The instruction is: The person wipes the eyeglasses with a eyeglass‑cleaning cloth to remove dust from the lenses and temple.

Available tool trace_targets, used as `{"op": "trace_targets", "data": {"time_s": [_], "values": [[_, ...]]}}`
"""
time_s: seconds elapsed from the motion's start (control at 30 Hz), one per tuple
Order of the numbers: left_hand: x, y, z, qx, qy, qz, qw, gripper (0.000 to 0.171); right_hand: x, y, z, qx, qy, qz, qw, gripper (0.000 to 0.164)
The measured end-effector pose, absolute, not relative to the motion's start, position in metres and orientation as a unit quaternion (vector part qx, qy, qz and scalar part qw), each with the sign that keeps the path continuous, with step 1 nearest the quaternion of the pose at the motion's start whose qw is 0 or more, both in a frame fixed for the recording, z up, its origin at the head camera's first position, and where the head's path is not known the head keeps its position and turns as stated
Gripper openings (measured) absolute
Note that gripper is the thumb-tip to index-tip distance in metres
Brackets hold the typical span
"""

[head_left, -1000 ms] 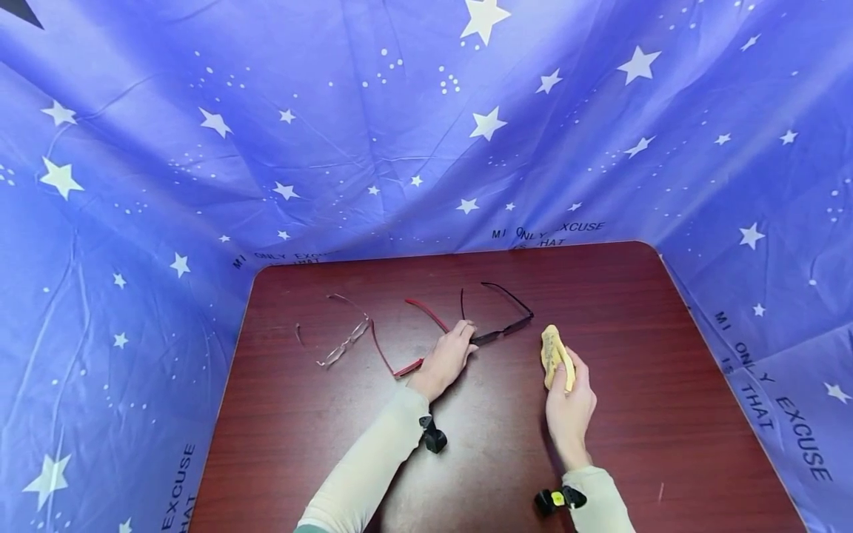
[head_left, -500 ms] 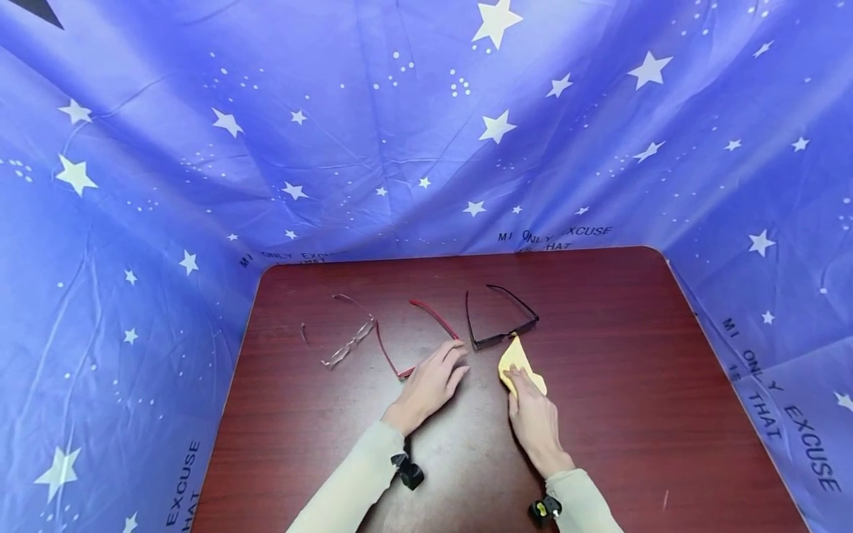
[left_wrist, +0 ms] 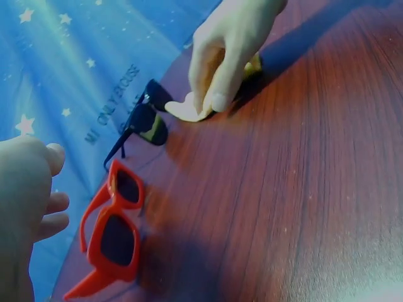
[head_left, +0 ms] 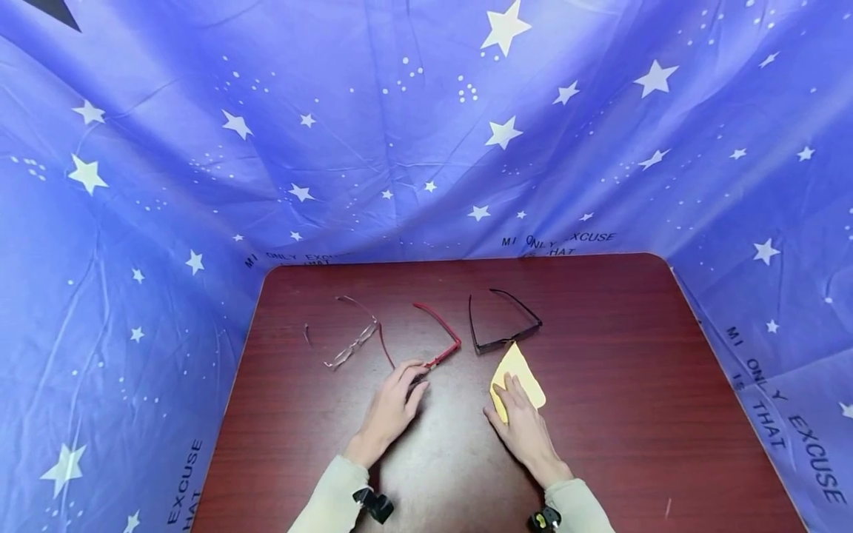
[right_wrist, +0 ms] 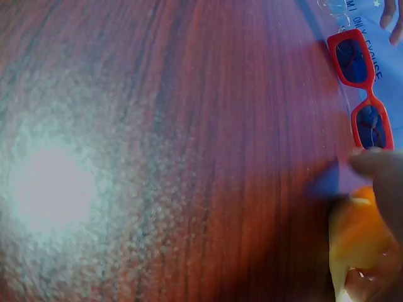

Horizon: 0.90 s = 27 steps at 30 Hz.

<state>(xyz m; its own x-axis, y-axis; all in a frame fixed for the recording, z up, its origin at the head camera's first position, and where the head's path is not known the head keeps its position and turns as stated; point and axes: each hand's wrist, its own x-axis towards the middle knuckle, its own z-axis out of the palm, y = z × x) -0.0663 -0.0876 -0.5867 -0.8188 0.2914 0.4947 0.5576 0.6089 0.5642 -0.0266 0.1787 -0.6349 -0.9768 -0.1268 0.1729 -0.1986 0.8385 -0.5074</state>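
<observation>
My right hand point(head_left: 525, 433) rests with fingers extended on a yellow cloth point(head_left: 518, 364) lying on the table, its thumb apart from the cloth's near side. The cloth's upper corner reaches the bridge of the black sunglasses point(head_left: 496, 345), which stand with temples unfolded. My left hand point(head_left: 389, 409) overlaps part of the red sunglasses point(head_left: 456, 343) in the head view. From the left wrist, those red-framed sunglasses point(left_wrist: 115, 206) show apart from the loosely bent fingers point(left_wrist: 55, 202), which hold nothing.
Glasses with thin, clear frames point(head_left: 352, 346) stand unfolded left of the red pair. All lie on a dark red wood-grain table point(head_left: 633, 385). A blue star-patterned curtain point(head_left: 373, 148) encloses the table's back and sides.
My right hand has brought the yellow cloth left and down to the table, and its fingers have spread. My left hand has drawn back from the black sunglasses, down and left past the red ones.
</observation>
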Motion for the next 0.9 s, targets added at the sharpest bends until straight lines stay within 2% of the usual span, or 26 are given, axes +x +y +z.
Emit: {"op": "trace_targets", "data": {"time_s": [0.17, 0.43, 0.53, 0.77, 0.9], "values": [[-0.061, -0.099, -0.591, -0.219, -0.874, -0.390, 0.190, 0.027, -0.024, 0.180, -0.635, 0.078, -0.958, 0.276, 0.027, 0.065], [-0.050, -0.129, -0.609, -0.180, -0.884, -0.352, 0.250, 0.030, -0.019, 0.181, -0.637, 0.110, -0.952, 0.286, -0.014, 0.074], [-0.049, -0.144, -0.612, -0.162, -0.892, -0.330, 0.264, 0.032, -0.023, 0.184, -0.634, 0.125, -0.951, 0.281, 0.007, 0.071], [-0.058, -0.176, -0.613, -0.114, -0.903, -0.284, 0.302, 0.041, -0.044, 0.199, -0.621, 0.141, -0.938, 0.289, 0.127, 0.052], [-0.065, -0.192, -0.610, -0.080, -0.914, -0.263, 0.299, 0.049, -0.058, 0.212, -0.611, 0.125, -0.931, 0.306, 0.157, 0.052]]}}
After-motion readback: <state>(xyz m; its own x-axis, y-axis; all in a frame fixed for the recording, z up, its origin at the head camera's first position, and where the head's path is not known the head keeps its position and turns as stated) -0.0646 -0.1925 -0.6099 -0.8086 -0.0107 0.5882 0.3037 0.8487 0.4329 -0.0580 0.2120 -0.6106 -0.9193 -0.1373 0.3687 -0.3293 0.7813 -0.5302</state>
